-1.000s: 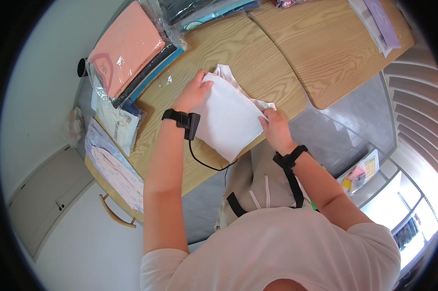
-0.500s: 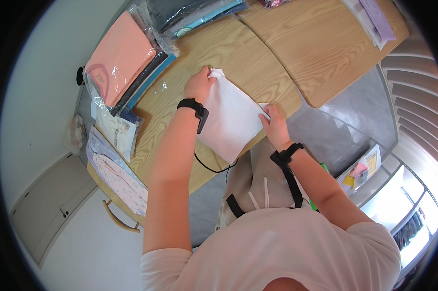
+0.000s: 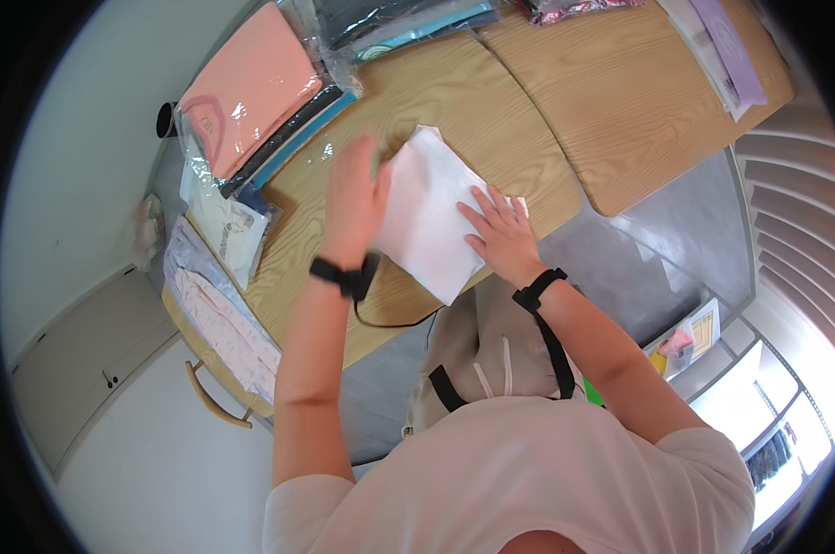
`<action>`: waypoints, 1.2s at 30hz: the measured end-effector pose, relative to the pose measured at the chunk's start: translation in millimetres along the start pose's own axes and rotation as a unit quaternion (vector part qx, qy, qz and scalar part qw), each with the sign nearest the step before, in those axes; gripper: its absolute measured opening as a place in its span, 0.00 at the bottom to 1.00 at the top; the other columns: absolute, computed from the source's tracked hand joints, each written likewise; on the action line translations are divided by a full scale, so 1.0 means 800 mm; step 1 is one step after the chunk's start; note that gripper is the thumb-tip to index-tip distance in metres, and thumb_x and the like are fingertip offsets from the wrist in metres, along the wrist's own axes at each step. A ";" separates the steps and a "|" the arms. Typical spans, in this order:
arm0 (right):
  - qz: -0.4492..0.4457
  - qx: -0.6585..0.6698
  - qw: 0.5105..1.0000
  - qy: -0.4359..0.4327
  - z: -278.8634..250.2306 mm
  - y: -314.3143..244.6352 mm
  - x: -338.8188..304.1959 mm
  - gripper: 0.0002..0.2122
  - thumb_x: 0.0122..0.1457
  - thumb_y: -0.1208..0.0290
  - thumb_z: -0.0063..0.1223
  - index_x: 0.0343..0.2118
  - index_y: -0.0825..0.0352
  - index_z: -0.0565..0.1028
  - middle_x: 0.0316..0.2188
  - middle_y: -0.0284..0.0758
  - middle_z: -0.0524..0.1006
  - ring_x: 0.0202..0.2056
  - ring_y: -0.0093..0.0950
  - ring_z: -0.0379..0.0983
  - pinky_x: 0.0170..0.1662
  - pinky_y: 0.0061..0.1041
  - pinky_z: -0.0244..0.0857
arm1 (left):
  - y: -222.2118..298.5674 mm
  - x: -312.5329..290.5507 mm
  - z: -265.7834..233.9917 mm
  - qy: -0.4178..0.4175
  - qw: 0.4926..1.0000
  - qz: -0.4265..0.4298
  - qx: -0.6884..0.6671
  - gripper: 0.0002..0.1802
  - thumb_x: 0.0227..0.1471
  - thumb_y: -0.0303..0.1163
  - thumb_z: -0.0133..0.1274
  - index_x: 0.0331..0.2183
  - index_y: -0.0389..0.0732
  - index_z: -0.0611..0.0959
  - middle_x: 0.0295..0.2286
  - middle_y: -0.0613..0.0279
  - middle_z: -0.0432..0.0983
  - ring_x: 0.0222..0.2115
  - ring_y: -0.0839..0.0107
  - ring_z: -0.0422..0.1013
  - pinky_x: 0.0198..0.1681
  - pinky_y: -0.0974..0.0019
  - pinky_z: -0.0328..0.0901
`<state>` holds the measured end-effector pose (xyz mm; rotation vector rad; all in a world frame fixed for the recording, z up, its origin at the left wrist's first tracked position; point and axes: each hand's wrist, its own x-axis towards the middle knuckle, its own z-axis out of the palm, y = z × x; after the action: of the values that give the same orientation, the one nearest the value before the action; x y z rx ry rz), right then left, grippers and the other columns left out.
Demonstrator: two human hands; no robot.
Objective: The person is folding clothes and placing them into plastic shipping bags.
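White folded cloth [image 3: 429, 217] on wooden tabletop [image 3: 565, 129], both hands on it.
Left hand [image 3: 353, 198] at cloth's left edge, fingers lying loose on it, grip not closed. Right hand [image 3: 499, 233] flat, fingers spread, pressing the right part. Cloth lies near the tabletop's front edge. Bagged peach garment [image 3: 247, 88] at far left; more bagged clothes [image 3: 216, 305] down the left edge.

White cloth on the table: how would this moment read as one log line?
left hand: at edge of white folded cloth | right hand: flat on cloth | cloth: on wooden table | bagged garments: nearby
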<state>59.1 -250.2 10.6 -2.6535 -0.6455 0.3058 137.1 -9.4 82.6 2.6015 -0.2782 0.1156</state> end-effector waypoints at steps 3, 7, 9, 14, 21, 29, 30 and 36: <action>0.000 0.005 1.000 -0.010 0.000 -0.005 0.000 0.24 0.57 0.57 0.45 0.57 0.49 0.60 0.61 0.28 0.52 0.62 0.30 0.44 0.62 0.43 0.39 | 0.047 -0.093 -0.009 -0.133 0.986 0.015 0.100 0.31 0.49 0.42 0.50 0.52 0.39 0.67 0.54 0.48 0.57 0.56 0.50 0.53 0.55 0.45 0.49; -0.004 0.003 1.000 -0.018 0.001 -0.013 0.005 0.24 0.57 0.56 0.45 0.57 0.49 0.60 0.61 0.28 0.52 0.62 0.31 0.44 0.62 0.43 0.38 | 0.035 -0.144 0.029 -0.160 0.975 0.008 0.153 0.34 0.47 0.50 0.50 0.54 0.49 0.67 0.58 0.52 0.52 0.59 0.52 0.48 0.55 0.38 0.45; -0.006 -0.006 1.000 -0.020 0.000 -0.017 0.008 0.23 0.58 0.56 0.45 0.57 0.48 0.60 0.61 0.29 0.52 0.62 0.32 0.43 0.62 0.43 0.38 | 0.012 -0.151 0.039 -0.151 0.978 0.000 0.146 0.34 0.46 0.51 0.51 0.54 0.52 0.67 0.58 0.53 0.52 0.59 0.53 0.48 0.55 0.39 0.46; 0.007 -0.027 0.999 -0.021 -0.009 -0.025 0.011 0.24 0.54 0.62 0.50 0.56 0.51 0.62 0.60 0.33 0.53 0.62 0.32 0.45 0.60 0.47 0.41 | 0.009 -0.139 0.039 -0.174 0.979 -0.005 0.106 0.37 0.43 0.54 0.52 0.55 0.55 0.65 0.59 0.52 0.49 0.59 0.52 0.46 0.56 0.38 0.44; -0.049 -0.020 0.996 0.067 -0.023 -0.068 0.122 0.27 0.51 0.62 0.52 0.56 0.55 0.62 0.60 0.36 0.54 0.63 0.35 0.44 0.58 0.52 0.41 | 0.006 -0.141 0.061 -0.148 0.982 -0.080 0.086 0.45 0.38 0.56 0.57 0.57 0.52 0.63 0.59 0.47 0.45 0.60 0.43 0.40 0.56 0.34 0.40; 0.010 0.034 0.998 -0.050 -0.013 -0.043 0.152 0.31 0.54 0.53 0.47 0.60 0.53 0.55 0.63 0.38 0.47 0.64 0.37 0.39 0.61 0.51 0.33 | 0.007 -0.144 0.058 -0.163 0.979 -0.090 0.078 0.51 0.31 0.54 0.62 0.57 0.51 0.62 0.60 0.47 0.42 0.60 0.42 0.38 0.56 0.32 0.38; 0.004 0.038 0.999 0.005 -0.027 -0.053 0.141 0.32 0.53 0.54 0.50 0.60 0.55 0.55 0.62 0.41 0.50 0.63 0.39 0.42 0.60 0.51 0.36 | 0.003 -0.151 0.056 -0.163 0.978 -0.098 0.086 0.51 0.31 0.54 0.62 0.57 0.51 0.62 0.60 0.47 0.42 0.60 0.42 0.37 0.56 0.32 0.38; 0.052 -0.034 0.997 0.055 -0.092 0.021 0.041 0.31 0.52 0.58 0.52 0.58 0.58 0.57 0.59 0.42 0.54 0.61 0.38 0.47 0.60 0.49 0.41 | 0.019 -0.139 0.059 -0.191 0.970 -0.104 0.111 0.52 0.31 0.53 0.62 0.58 0.49 0.60 0.60 0.47 0.40 0.60 0.42 0.37 0.56 0.32 0.38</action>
<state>115.8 -271.7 66.3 -2.7520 -0.4917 0.1679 26.6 -26.9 34.5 2.8434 -0.1281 -0.4587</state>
